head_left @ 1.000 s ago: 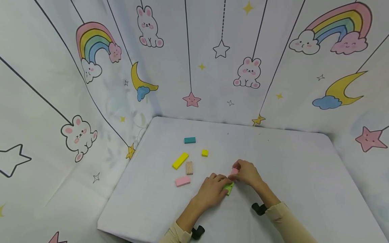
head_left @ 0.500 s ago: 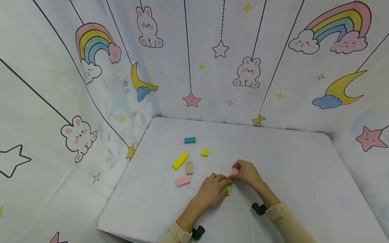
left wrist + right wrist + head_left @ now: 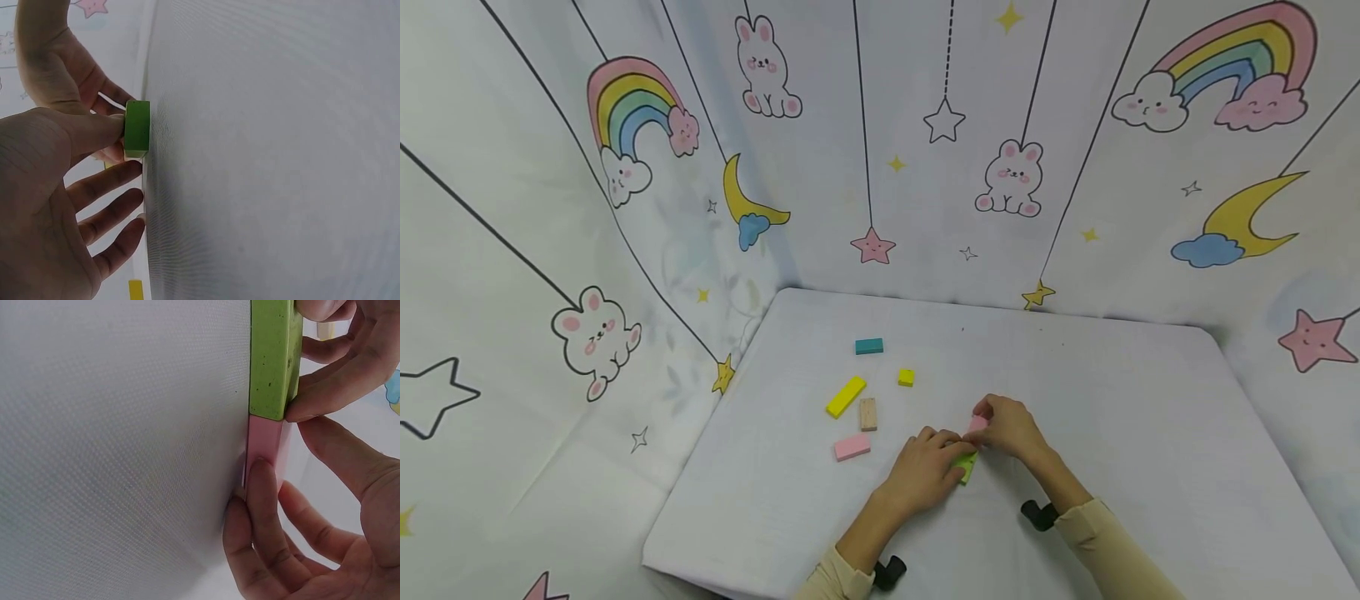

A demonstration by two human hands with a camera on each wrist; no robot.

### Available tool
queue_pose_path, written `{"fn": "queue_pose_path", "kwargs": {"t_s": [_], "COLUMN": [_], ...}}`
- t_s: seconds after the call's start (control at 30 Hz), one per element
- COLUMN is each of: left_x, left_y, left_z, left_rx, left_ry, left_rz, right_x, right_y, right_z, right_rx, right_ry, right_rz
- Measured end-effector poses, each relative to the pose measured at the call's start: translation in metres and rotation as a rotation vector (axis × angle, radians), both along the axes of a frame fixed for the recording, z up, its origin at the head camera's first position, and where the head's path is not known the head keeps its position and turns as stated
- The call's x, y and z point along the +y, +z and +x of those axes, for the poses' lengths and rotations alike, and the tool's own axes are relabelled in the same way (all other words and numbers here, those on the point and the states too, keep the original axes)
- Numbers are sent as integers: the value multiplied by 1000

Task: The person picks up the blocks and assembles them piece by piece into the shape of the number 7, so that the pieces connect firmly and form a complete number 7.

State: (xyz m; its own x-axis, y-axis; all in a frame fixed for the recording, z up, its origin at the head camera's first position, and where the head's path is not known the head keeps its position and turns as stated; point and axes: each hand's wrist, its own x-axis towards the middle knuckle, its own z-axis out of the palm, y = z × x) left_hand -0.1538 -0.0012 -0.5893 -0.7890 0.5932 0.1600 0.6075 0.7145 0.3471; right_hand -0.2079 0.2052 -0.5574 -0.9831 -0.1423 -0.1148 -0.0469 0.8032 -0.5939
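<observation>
On the white-covered table, my left hand [image 3: 923,472] pinches a light green block [image 3: 967,469] between thumb and fingers. In the left wrist view, the thumb lies against one side of the green block [image 3: 137,127], and the other fingers are spread near the tabletop. My right hand [image 3: 1013,428] grips a pink block [image 3: 977,423] just beyond it. The right wrist view has the pink block [image 3: 263,437] end to end with the green block [image 3: 267,362], their ends touching. Right-hand fingers cover the pink block's far end.
Left of the hands lie a second pink block [image 3: 852,447], a plain wooden block [image 3: 868,414], a long yellow block [image 3: 846,397] and a small yellow block [image 3: 906,378]. Farther back is a teal block [image 3: 868,346]. Patterned cloth [image 3: 917,200] rises behind the table.
</observation>
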Motion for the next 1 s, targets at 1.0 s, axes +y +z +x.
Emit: {"fn": "queue_pose_path", "kwargs": {"t_s": [1.0], "left_x": [-2], "left_y": [-3], "left_z": [-2], "left_rx": [31], "left_ry": [-9], "left_rz": [-2], "right_x": [0], "right_y": [-2], "right_z": [-1], "right_rx": [-24], "right_ry": [-6], "right_rz": [9]}}
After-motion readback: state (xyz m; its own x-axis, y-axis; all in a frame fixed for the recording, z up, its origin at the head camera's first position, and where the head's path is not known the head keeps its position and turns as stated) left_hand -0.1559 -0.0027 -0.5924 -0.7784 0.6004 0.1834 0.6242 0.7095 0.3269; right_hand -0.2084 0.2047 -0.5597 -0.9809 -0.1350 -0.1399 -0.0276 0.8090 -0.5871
